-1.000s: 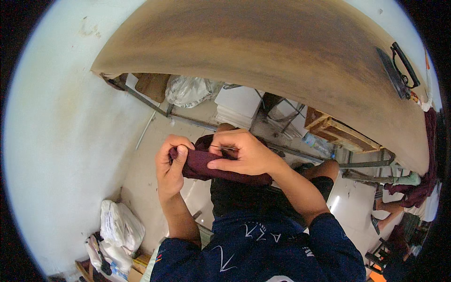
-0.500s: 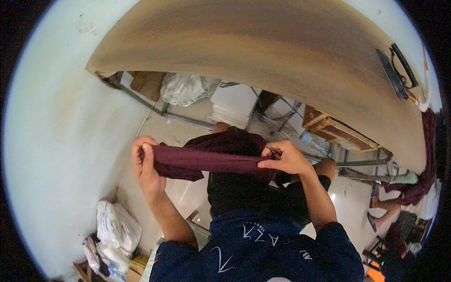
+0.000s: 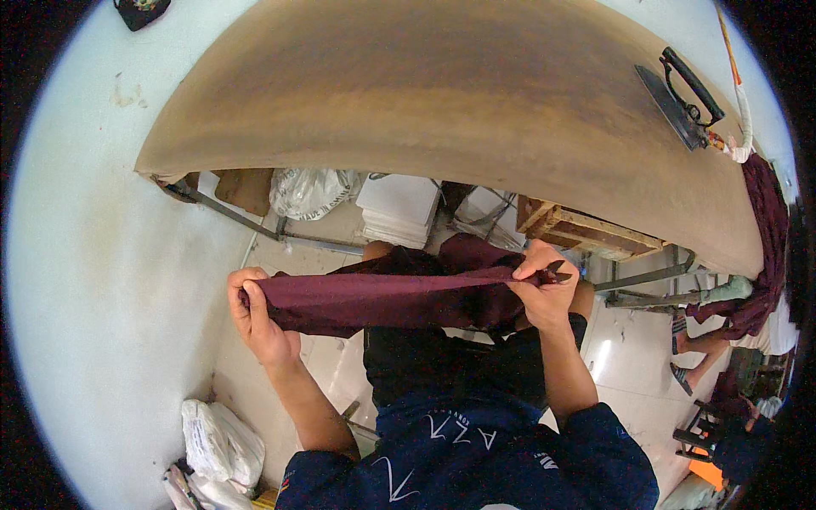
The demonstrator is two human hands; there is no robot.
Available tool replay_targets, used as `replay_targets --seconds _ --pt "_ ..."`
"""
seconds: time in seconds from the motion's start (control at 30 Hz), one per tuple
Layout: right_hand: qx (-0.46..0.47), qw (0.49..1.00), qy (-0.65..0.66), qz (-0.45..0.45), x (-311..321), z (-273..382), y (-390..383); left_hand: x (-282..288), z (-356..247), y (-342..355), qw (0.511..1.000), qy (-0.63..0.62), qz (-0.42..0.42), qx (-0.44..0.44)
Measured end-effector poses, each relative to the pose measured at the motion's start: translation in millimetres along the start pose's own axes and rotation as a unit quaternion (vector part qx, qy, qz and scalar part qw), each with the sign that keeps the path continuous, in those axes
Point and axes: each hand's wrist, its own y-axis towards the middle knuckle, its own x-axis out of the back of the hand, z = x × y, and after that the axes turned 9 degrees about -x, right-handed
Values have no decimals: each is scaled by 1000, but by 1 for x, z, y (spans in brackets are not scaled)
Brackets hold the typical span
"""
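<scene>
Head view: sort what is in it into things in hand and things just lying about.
In hand:
- maroon cloth, stretched between left hand and right hand
- small snips in the right hand

Lying about:
- flat iron on the padded table
- plastic bags
- white stack
- wooden crate

In front of you the wide, brown padded worktop (image 3: 442, 93) bends across the view. A black flat iron (image 3: 680, 98) sits on its far right part, and dark maroon cloth (image 3: 765, 229) hangs over its right end.
</scene>
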Motion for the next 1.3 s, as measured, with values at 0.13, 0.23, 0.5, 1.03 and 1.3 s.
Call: replay_targets --seconds 0.13,0.23,0.5,1.03,1.3 --pt "-133 978 -71 147 14 24 9 4 2 2 999 -8 -40 5" --pt "-193 943 -137 236 30 33 18 15 -3 10 993 4 -119 24" --pt "-196 964 50 173 40 38 13 73 -19 54 976 113 -178 52" --pt "-225 942 128 213 0 79 22 -108 38 -55 898 -2 439 33" --pt "-216 948 51 227 11 83 22 -106 31 -46 916 -118 365 117"
